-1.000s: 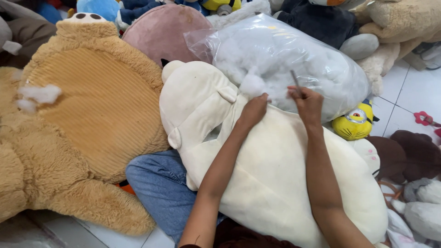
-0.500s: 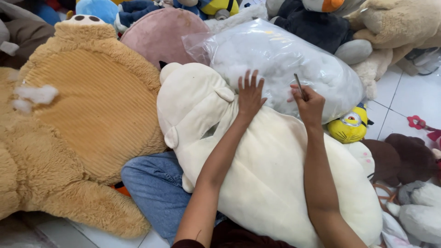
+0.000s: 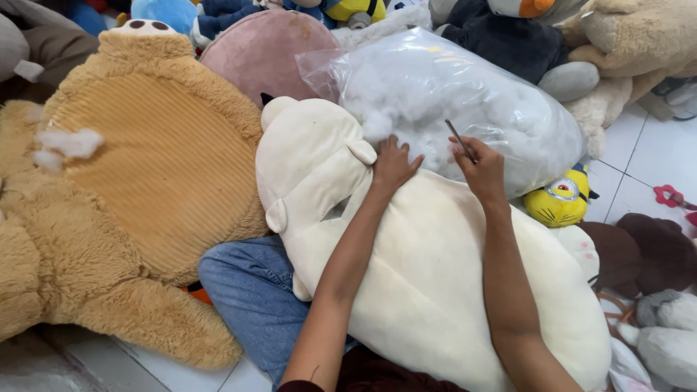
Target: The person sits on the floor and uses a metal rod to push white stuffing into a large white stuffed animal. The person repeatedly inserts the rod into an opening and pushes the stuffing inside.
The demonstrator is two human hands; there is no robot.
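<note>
A big cream plush animal (image 3: 435, 276) lies across my lap. My left hand (image 3: 394, 161) rests on its upper edge, fingers curled over white stuffing that shows at the seam. Just to the right, my right hand (image 3: 481, 168) pinches a thin dark stick (image 3: 459, 139) that points up and left. Behind both hands lies a clear plastic bag full of white fibre filling (image 3: 465, 101).
A large tan plush bear (image 3: 138, 189) lies at the left with tufts of white filling on it. A pink round cushion (image 3: 261, 51) sits behind. A small yellow goggle-eyed toy (image 3: 559, 203), brown and grey plush toys and white floor tiles are at the right.
My left hand, spread flat half a second ago, has curled back at the seam. The right hand with the stick has stayed almost in place.
</note>
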